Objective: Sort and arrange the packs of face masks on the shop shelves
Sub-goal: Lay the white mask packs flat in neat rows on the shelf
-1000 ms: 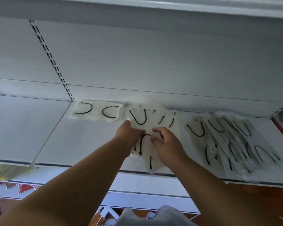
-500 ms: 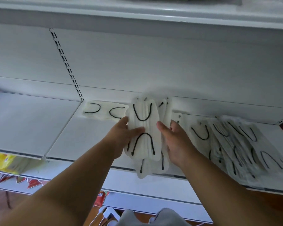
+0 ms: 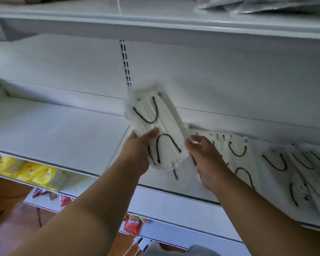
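A stack of clear packs of white face masks with black ear loops [image 3: 156, 126] is lifted off the white shelf [image 3: 63, 133], tilted up to the left. My left hand [image 3: 140, 150] grips its left side, thumb on top. My right hand [image 3: 201, 156] touches its lower right edge; whether it grips is unclear. More mask packs [image 3: 237, 157] lie flat on the shelf to the right of my right hand, and a looser overlapping pile [image 3: 307, 174] spreads further right.
The shelf above [image 3: 155, 19] carries grey wrapped packs [image 3: 266, 4] at top right. Yellow packets [image 3: 35, 172] sit on the lower shelf at left, red packets [image 3: 133, 224] below. A slotted upright [image 3: 125, 61] runs down the back panel.
The stack has risen off the shelf and tilted left between my hands. The view has swung left, so the shelf piles sit further right and the single pack at the left is hidden.
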Demonstrator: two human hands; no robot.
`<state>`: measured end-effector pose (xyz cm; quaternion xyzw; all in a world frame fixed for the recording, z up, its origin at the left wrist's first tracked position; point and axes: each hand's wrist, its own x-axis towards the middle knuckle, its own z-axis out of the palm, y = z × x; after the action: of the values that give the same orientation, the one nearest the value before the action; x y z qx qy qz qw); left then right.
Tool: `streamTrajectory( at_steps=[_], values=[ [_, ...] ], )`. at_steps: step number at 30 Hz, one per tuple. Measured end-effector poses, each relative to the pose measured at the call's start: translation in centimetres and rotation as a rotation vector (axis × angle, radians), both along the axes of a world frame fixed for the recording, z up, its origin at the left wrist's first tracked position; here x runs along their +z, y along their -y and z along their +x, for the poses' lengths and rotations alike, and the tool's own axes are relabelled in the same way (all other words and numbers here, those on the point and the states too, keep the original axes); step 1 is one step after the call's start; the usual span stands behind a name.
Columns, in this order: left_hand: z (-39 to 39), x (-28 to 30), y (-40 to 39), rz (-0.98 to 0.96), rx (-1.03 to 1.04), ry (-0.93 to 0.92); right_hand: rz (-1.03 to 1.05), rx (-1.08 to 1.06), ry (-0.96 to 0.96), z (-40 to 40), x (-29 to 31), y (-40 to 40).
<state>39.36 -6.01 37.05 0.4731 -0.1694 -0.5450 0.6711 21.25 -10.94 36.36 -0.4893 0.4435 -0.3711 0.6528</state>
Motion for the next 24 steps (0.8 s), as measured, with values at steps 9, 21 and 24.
streamTrajectory(
  at_steps=[9, 21, 24],
  values=[
    [3.4, -1.0, -0.2, -0.133, -0.245, -0.122, 0.225, -0.145, 0.429, 7.5, -0.6, -3.8],
    [12.3, -3.9, -1.3, -0.029, -0.244, 0.37, -0.065, -0.169, 0.015, 2.3, -2.2, 0.1],
    [11.8, -4.7, -2.0, 0.015, -0.212, 0.473, -0.032, -0.155, -0.015, 2.5, -3.8, -0.6]
  ],
)
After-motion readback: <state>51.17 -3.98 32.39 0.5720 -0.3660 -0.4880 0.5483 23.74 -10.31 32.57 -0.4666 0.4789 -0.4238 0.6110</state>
